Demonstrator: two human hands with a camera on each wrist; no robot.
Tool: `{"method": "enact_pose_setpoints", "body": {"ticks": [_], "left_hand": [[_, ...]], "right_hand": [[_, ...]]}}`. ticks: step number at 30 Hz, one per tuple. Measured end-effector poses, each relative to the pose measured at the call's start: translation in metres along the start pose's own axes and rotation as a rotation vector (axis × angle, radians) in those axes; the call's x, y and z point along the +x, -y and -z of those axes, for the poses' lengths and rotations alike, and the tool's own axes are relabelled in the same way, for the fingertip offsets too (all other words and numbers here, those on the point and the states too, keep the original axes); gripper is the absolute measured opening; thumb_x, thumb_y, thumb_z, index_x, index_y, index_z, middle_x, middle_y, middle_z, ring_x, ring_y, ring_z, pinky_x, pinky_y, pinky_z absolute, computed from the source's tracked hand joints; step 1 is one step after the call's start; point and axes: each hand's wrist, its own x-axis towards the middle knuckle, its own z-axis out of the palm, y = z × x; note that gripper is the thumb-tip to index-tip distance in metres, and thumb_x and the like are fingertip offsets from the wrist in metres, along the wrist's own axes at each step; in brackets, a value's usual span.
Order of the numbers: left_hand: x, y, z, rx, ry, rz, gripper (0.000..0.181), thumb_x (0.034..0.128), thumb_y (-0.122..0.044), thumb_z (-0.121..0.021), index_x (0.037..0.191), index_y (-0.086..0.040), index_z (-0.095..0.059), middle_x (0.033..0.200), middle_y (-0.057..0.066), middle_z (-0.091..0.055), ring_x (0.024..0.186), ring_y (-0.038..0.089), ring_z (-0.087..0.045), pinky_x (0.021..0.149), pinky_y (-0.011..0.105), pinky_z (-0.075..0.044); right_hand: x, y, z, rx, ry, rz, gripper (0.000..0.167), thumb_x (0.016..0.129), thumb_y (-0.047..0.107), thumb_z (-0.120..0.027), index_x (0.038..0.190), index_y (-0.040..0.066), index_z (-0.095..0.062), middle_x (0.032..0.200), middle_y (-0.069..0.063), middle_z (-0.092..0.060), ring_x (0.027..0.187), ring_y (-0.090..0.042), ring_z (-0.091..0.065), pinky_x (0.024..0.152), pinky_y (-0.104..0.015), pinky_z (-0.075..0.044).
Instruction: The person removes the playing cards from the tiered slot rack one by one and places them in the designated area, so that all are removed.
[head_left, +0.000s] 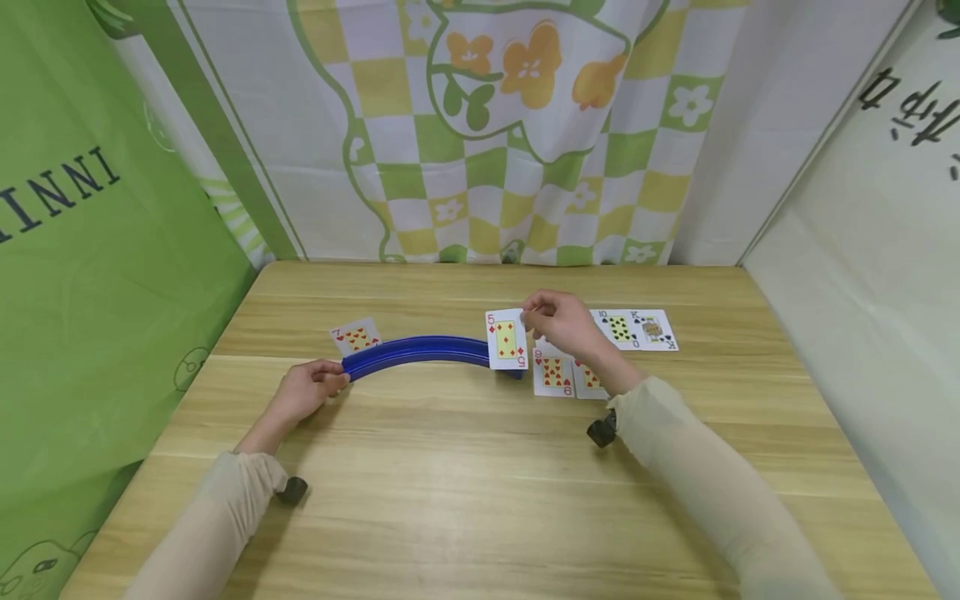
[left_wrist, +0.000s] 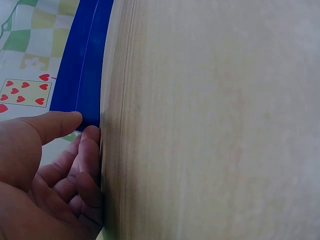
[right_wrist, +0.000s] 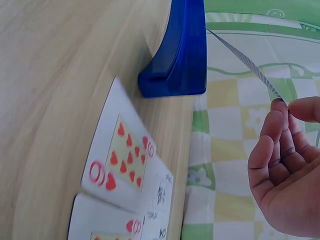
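A curved blue card holder (head_left: 420, 348) stands on the table. My left hand (head_left: 306, 390) pinches its left end, thumb on the blue face and a fingertip at the lower edge, as the left wrist view shows. A seven of hearts (head_left: 357, 336) leans at that end, partly hidden by the holder. My right hand (head_left: 562, 321) pinches the five of diamonds (head_left: 507, 339) by its side, at the holder's right end. Seen edge-on in the right wrist view, this playing card (right_wrist: 250, 65) meets the holder's edge; whether it sits in the slot I cannot tell.
Face-up playing cards lie right of the holder: a nine of hearts (head_left: 553, 372), an eight of hearts (right_wrist: 120, 217) partly under my right forearm in the head view, a black ten (head_left: 618, 328) and a black king (head_left: 654, 330). A patterned curtain (head_left: 525, 192) hangs behind the table.
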Motion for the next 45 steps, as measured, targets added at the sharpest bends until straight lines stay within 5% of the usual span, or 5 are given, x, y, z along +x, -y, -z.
{"method": "enact_pose_setpoints", "body": {"ticks": [13,24,45], "left_hand": [[0.0,0.0,0.001,-0.004,0.0,-0.002,0.038,0.0981,-0.029,-0.064,0.123,0.0,-0.063,0.107,0.018,-0.073,0.08,0.013,-0.064,0.066,0.024,-0.05],[-0.001,-0.001,0.001,-0.008,-0.001,0.0,0.037,0.0983,-0.027,-0.063,0.123,0.001,-0.063,0.106,0.017,-0.073,0.08,0.012,-0.064,0.065,0.024,-0.05],[0.0,0.0,0.001,0.001,0.005,-0.003,0.039,0.0982,-0.029,-0.063,0.124,0.001,-0.063,0.108,0.018,-0.073,0.08,0.011,-0.064,0.066,0.024,-0.051]], "right_hand": [[-0.012,-0.021,0.02,-0.041,-0.018,-0.035,0.022,0.098,0.025,-0.058,0.115,0.011,-0.064,0.098,-0.011,-0.071,0.09,-0.036,-0.065,0.065,-0.032,-0.049],[-0.018,-0.038,0.042,-0.08,-0.039,-0.057,0.025,0.098,0.023,-0.057,0.116,0.007,-0.064,0.096,-0.015,-0.073,0.088,-0.036,-0.066,0.075,-0.042,-0.055],[-0.036,-0.065,0.085,-0.104,-0.068,-0.156,0.03,0.099,0.019,-0.056,0.121,-0.002,-0.061,0.104,-0.02,-0.07,0.084,-0.022,-0.063,0.073,-0.034,-0.055]]}}
